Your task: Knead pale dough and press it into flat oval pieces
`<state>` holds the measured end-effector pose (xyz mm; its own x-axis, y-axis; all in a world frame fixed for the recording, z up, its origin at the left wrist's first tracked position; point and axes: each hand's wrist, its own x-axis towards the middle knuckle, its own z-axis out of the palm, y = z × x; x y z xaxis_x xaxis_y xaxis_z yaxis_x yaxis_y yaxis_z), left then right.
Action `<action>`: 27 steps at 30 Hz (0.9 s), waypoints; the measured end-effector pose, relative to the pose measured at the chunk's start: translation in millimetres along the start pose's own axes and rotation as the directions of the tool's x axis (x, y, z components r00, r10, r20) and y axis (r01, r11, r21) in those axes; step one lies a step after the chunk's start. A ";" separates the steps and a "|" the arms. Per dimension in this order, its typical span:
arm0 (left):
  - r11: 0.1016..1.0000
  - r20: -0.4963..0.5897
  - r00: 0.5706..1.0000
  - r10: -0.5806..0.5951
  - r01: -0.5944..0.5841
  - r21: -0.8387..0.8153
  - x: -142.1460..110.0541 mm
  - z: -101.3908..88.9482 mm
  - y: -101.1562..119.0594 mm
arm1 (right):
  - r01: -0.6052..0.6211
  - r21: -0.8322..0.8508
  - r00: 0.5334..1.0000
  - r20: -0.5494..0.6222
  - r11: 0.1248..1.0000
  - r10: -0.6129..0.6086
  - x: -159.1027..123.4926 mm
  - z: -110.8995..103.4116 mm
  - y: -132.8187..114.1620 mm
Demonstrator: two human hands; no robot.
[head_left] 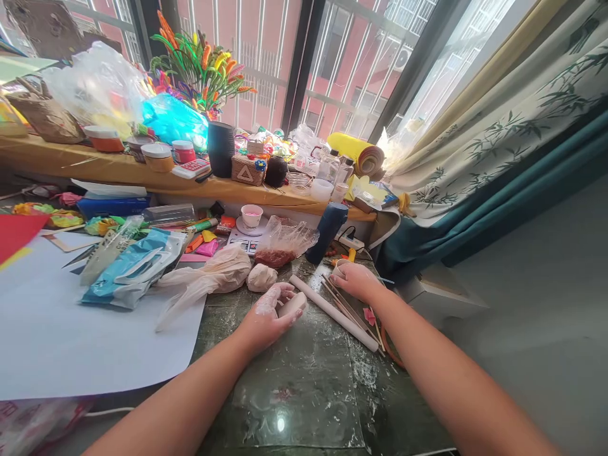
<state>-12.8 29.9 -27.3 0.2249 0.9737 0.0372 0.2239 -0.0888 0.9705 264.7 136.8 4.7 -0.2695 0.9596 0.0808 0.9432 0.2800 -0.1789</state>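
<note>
Forearms (209,380) outstretched, the white-smudged left hand (276,311) curls left of the pale rod (335,314); the right hand (357,281) bends downward right of it.

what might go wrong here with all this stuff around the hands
The pale piece in the left hand, if soft, may dent. The long pale rod lies near the right hand and might roll if bumped. The open cup on the scale could tip if knocked.
</note>
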 end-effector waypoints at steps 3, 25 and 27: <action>0.999 -0.039 0.999 0.002 -0.003 -0.042 0.6 -0.6 -1.7 | 0.015 0.011 0.998 -0.056 1.000 -0.014 -4.3 -13.8 0.6; 0.891 -0.154 0.978 -0.143 0.059 -0.451 18.4 -2.1 -8.2 | 0.464 0.484 0.718 0.285 0.742 -0.635 -157.1 25.6 -132.0; 0.890 -0.152 0.979 -0.137 0.054 -0.453 19.3 -0.5 -10.1 | 0.384 0.414 0.792 0.312 0.826 -0.524 -163.1 25.7 -127.8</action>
<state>-11.2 49.7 -36.3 0.0449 0.9972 -0.0601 -0.2187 0.0685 0.9734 183.2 -54.8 -10.8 -0.7688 0.6220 -0.1484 0.5950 0.6109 -0.5223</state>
